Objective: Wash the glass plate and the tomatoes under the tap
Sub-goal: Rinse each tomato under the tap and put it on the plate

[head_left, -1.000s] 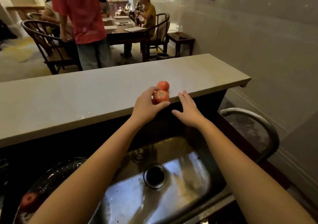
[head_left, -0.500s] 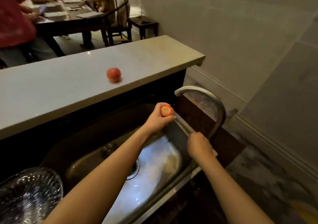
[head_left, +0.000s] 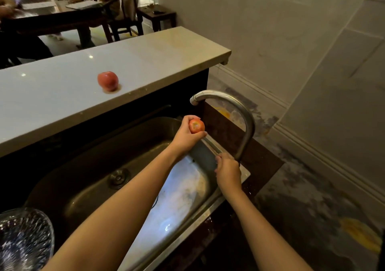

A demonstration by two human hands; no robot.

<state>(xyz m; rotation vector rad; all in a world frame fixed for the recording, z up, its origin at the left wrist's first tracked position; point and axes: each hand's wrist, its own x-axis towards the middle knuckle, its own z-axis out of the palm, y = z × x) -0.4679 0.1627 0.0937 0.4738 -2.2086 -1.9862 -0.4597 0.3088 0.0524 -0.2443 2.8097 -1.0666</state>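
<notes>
My left hand [head_left: 185, 138] grips a red tomato [head_left: 196, 126] and holds it just below the spout of the curved metal tap [head_left: 245, 122], over the right end of the steel sink [head_left: 104, 179]. No water stream is visible. My right hand [head_left: 228, 174] is closed around the tap's base, where the handle is hidden under my fingers. A second tomato [head_left: 108, 80] rests on the raised pale counter [head_left: 156, 62] behind the sink. The textured glass plate [head_left: 23, 239] sits at the bottom left, partly cut off by the frame.
A dark wooden ledge [head_left: 262, 160] borders the sink on the right, with patterned floor [head_left: 312, 208] and a pale wall beyond. Behind the counter, people sit at a dark table [head_left: 52, 18] with chairs and a small side table [head_left: 158, 14].
My left hand lifted one tomato off the counter and carried it down under the tap spout. My right hand moved from the counter edge to the tap's base. The view swung right.
</notes>
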